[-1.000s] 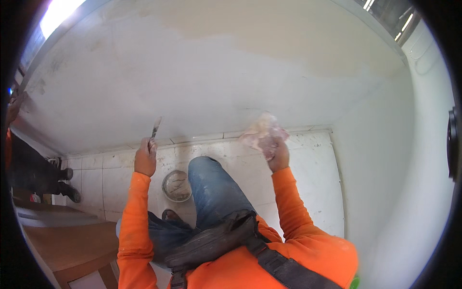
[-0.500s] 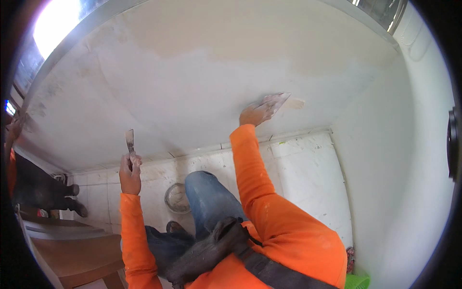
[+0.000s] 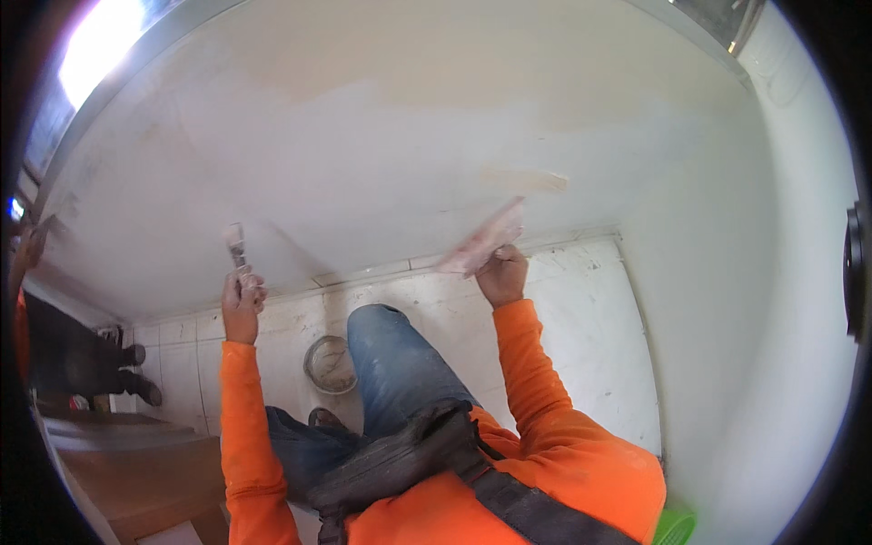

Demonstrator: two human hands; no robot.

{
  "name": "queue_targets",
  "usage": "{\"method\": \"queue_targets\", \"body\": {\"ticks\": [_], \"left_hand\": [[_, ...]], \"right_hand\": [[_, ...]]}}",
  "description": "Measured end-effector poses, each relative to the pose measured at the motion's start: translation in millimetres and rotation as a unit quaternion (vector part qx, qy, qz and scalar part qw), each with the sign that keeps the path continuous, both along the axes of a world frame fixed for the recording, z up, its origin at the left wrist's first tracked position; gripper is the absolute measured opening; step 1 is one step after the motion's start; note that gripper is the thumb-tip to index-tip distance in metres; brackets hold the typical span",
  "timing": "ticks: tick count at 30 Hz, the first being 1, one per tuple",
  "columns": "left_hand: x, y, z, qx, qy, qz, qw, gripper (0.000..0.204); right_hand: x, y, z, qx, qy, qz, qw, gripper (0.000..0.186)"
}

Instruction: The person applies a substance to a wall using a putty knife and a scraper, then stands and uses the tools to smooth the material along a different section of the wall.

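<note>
My left hand (image 3: 243, 302) is closed round the handle of a putty knife (image 3: 238, 245), its blade pointing up with pale paste on it. My right hand (image 3: 502, 275) grips a flat plastering trowel (image 3: 486, 241) from below. The trowel is tilted, slightly blurred and smeared with pale filler; whether it touches the wall I cannot tell. In front of me stretches a wall (image 3: 400, 159), whitish low down and beige higher up. Just above the trowel, a beige streak (image 3: 536, 180) marks the wall's surface.
A round bucket (image 3: 330, 365) stands on the pale tiled floor (image 3: 581, 318) beside my knee. Brown wooden furniture (image 3: 136, 463) is at the lower left. Another person (image 3: 77, 350) stands at the far left. A white side wall (image 3: 754, 300) rises at right, near a green basket (image 3: 674, 527).
My right hand has come down from the wall toward me, turning the trowel. The beige streak looks longer. My left hand has risen slightly, and its blade now shows more paste.
</note>
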State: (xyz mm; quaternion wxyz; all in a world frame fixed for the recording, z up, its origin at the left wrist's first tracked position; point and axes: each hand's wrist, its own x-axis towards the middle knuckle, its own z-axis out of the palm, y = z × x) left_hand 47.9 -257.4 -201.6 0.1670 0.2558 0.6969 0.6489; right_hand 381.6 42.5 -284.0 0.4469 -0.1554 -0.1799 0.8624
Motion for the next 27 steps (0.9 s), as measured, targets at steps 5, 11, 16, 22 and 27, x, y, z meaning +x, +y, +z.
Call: {"method": "queue_targets", "body": {"ticks": [5, 11, 16, 22, 27], "left_hand": [[21, 58, -37, -0.050, 0.048, -0.045, 0.997, 0.024], [9, 9, -26, -0.098, 0.148, -0.030, 0.984, 0.021], [15, 14, -48, -0.098, 0.163, 0.006, 0.982, 0.021], [20, 14, -41, -0.143, 0.212, 0.027, 0.966, 0.022], [30, 12, -40, -0.184, 0.225, 0.036, 0.956, 0.023]], "right_hand": [[-49, 89, -54, 0.217, -0.061, 0.134, 0.965, 0.023], [-143, 54, 22, 0.569, -0.358, 0.190, 0.716, 0.024], [-100, 104, -11, 0.844, -0.367, 0.030, 0.389, 0.025], [-69, 115, -7, 0.664, -0.367, 0.005, 0.652, 0.023], [-58, 95, 30, 0.784, -0.441, -0.068, 0.432, 0.015]]}}
